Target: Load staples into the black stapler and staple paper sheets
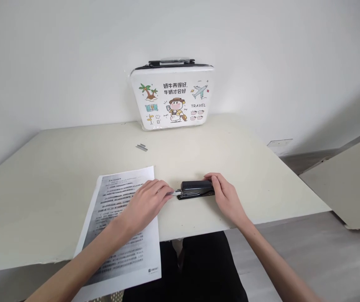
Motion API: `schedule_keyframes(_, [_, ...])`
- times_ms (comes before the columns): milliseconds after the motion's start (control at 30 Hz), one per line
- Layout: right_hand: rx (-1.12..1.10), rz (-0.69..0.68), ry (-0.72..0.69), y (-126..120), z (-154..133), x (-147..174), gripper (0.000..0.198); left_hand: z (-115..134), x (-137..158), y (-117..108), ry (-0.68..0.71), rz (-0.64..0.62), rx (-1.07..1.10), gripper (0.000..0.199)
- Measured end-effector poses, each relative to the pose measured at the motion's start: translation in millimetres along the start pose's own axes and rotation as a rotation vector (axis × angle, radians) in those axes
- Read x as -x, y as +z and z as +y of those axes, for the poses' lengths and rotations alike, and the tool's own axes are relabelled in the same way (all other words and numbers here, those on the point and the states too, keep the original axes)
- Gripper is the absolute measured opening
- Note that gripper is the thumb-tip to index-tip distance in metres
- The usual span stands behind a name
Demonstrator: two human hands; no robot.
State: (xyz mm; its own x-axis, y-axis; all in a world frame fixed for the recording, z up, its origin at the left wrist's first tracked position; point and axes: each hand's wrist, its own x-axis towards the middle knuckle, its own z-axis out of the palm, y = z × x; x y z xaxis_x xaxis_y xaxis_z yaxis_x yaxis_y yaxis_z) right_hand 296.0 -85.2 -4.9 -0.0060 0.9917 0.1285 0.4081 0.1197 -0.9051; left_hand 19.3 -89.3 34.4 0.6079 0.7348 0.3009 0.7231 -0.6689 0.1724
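A black stapler lies on the table with its front end toward the left. My right hand is closed around its rear end, thumb on top. At the front end, my left hand pinches a small metal piece that sticks out of the stapler; whether it is the staple tray or a strip of staples I cannot tell. Under my left hand and forearm lies a printed sheet of paper, its lower edge hanging over the table's front edge.
Strips of staples lie farther back on the table. A white case with cartoon prints and a black handle stands against the wall. To the right, below the table, is a pale panel on the floor.
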Motion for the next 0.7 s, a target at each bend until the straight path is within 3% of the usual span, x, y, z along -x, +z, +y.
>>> schedule_keyframes(200, [-0.006,0.015,0.008,-1.1,-3.1,1.8,0.043,-13.6,13.7,-5.3,-0.116,-0.039,0.148,0.026])
schedule_keyframes(367, [-0.034,-0.031,0.001,-2.4,-3.4,4.5,0.041,-33.6,16.4,-7.3,-0.110,-0.114,0.399,0.023])
schedule_keyframes(533, [0.049,-0.149,-0.129,-3.6,-2.7,4.6,0.038,-40.2,-6.4,1.6,-0.038,-0.149,0.496,0.025])
schedule_keyframes(700, [0.047,-0.153,-0.199,-3.0,1.9,3.6,0.036,-36.3,-35.8,10.5,0.053,-0.165,0.484,0.033])
